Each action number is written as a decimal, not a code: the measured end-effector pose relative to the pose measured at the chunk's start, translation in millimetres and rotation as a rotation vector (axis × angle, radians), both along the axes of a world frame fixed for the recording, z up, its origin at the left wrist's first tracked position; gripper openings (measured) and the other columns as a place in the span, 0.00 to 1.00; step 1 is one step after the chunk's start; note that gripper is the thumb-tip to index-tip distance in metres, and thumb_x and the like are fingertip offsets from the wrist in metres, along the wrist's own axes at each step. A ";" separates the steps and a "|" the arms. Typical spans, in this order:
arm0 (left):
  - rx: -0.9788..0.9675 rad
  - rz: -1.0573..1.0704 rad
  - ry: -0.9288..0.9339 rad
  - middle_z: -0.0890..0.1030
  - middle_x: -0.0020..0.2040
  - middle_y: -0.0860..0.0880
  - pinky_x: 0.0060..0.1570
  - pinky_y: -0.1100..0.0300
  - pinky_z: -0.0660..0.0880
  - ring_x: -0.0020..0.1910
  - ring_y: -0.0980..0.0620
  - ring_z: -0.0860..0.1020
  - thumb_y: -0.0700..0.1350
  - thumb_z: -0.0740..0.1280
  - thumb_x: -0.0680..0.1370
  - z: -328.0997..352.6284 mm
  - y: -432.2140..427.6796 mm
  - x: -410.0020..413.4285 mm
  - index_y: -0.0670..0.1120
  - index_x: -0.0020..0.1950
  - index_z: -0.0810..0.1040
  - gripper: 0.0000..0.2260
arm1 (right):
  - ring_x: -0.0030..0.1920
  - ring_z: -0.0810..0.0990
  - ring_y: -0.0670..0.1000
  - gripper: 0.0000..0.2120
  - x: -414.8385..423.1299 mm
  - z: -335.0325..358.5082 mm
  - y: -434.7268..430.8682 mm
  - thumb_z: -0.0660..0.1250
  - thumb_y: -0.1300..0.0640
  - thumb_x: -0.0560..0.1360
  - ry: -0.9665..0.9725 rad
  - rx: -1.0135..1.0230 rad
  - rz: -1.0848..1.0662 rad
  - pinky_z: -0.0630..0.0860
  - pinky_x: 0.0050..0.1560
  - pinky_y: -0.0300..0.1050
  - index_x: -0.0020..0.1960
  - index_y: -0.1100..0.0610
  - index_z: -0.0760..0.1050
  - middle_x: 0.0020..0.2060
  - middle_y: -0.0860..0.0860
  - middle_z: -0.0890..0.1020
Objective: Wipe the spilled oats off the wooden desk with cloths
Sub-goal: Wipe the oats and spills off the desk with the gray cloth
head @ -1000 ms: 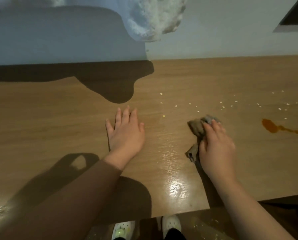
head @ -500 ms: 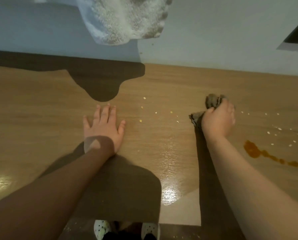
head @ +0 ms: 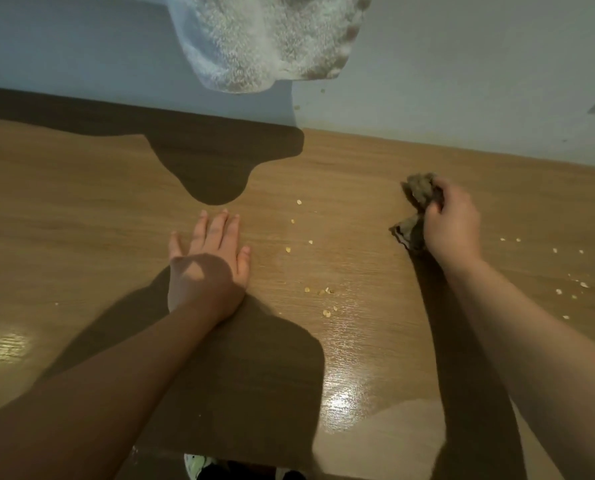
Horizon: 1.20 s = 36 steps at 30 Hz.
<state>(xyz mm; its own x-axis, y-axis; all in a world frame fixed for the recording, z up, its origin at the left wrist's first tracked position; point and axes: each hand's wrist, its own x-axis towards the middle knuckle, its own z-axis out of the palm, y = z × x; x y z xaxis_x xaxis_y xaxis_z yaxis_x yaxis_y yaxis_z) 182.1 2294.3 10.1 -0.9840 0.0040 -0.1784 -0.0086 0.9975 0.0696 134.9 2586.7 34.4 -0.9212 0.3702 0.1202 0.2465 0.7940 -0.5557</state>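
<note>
Right hand (head: 451, 223) holds a cloth (head: 419, 195) on the oat-strewn tabletop (head: 81, 220).
The cloth sits crumpled near the far edge, the right fingers (head: 439, 188) curled round it. The left hand (head: 209, 265) lies flat mid-tabletop, fingers straight, slightly spread. Oats (head: 288, 250) lie scattered between the hands and toward the right edge.

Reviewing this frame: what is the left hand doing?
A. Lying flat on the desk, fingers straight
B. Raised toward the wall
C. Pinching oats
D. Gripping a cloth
A: the left hand lies palm down on the desk with its fingers straight and holds nothing; only the right hand grips the cloth.
</note>
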 end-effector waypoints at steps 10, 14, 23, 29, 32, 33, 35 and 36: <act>0.038 0.021 0.009 0.44 0.78 0.53 0.72 0.44 0.45 0.76 0.51 0.41 0.55 0.45 0.81 1.2 1.6 1.5 0.51 0.78 0.44 0.25 | 0.63 0.71 0.49 0.21 87.0 -14.9 -69.1 0.58 0.61 0.67 0.049 0.108 0.894 0.59 0.67 0.36 0.58 0.57 0.78 0.59 0.53 0.79; 0.023 0.002 0.008 0.45 0.78 0.52 0.72 0.43 0.48 0.77 0.50 0.43 0.55 0.42 0.80 0.4 0.7 0.5 0.50 0.78 0.44 0.26 | 0.61 0.73 0.57 0.21 26.6 -12.3 -31.9 0.59 0.65 0.69 0.181 0.127 0.517 0.60 0.67 0.41 0.61 0.62 0.74 0.59 0.60 0.77; 0.042 -0.006 0.017 0.46 0.78 0.52 0.72 0.44 0.40 0.76 0.50 0.41 0.55 0.42 0.80 4.0 2.3 1.2 0.51 0.77 0.46 0.26 | 0.70 0.64 0.54 0.22 -80.4 -8.5 -69.2 0.59 0.63 0.75 -0.029 0.199 0.297 0.56 0.71 0.47 0.69 0.56 0.67 0.69 0.54 0.69; 0.047 -0.004 -0.007 0.43 0.78 0.52 0.72 0.44 0.38 0.76 0.51 0.37 0.56 0.42 0.80 6.1 3.6 0.9 0.51 0.77 0.44 0.25 | 0.66 0.69 0.47 0.19 -26.3 12.5 -86.2 0.62 0.64 0.75 -0.043 0.086 0.847 0.57 0.64 0.36 0.65 0.52 0.73 0.64 0.48 0.74; 0.054 -0.008 -0.010 0.43 0.78 0.52 0.72 0.44 0.38 0.76 0.52 0.37 0.56 0.41 0.81 4.6 1.9 -1.2 0.51 0.77 0.44 0.25 | 0.67 0.67 0.51 0.21 -71.2 8.5 -74.2 0.60 0.65 0.75 0.055 0.082 0.612 0.59 0.66 0.42 0.66 0.53 0.72 0.66 0.49 0.72; 0.056 -0.003 -0.004 0.43 0.78 0.52 0.72 0.44 0.39 0.76 0.52 0.37 0.56 0.40 0.81 3.9 1.6 -0.9 0.51 0.77 0.44 0.25 | 0.69 0.65 0.52 0.22 -88.8 3.4 -75.8 0.59 0.64 0.75 0.033 0.127 0.554 0.58 0.67 0.48 0.67 0.51 0.71 0.68 0.48 0.70; 0.049 0.009 0.006 0.44 0.78 0.53 0.72 0.44 0.39 0.76 0.52 0.38 0.55 0.39 0.81 2.9 0.9 -0.5 0.51 0.77 0.44 0.25 | 0.70 0.61 0.55 0.22 -112.3 -6.1 -82.3 0.56 0.60 0.77 -0.061 0.247 0.523 0.57 0.65 0.53 0.68 0.46 0.68 0.71 0.44 0.66; 0.051 0.009 0.002 0.44 0.78 0.53 0.72 0.44 0.39 0.76 0.52 0.38 0.54 0.40 0.81 2.6 0.3 -0.8 0.51 0.77 0.44 0.24 | 0.70 0.60 0.56 0.22 -115.2 -9.7 -83.2 0.55 0.59 0.77 -0.086 0.292 0.546 0.56 0.64 0.53 0.69 0.45 0.68 0.71 0.43 0.65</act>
<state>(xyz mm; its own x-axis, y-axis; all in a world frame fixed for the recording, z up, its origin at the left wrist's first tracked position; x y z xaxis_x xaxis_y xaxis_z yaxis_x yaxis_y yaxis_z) 181.3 2294.7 12.7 -0.9843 0.0045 -0.1764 -0.0170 0.9926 0.1204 19.7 2503.5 24.7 -0.9791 -0.1937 0.0622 -0.2034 0.9341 -0.2934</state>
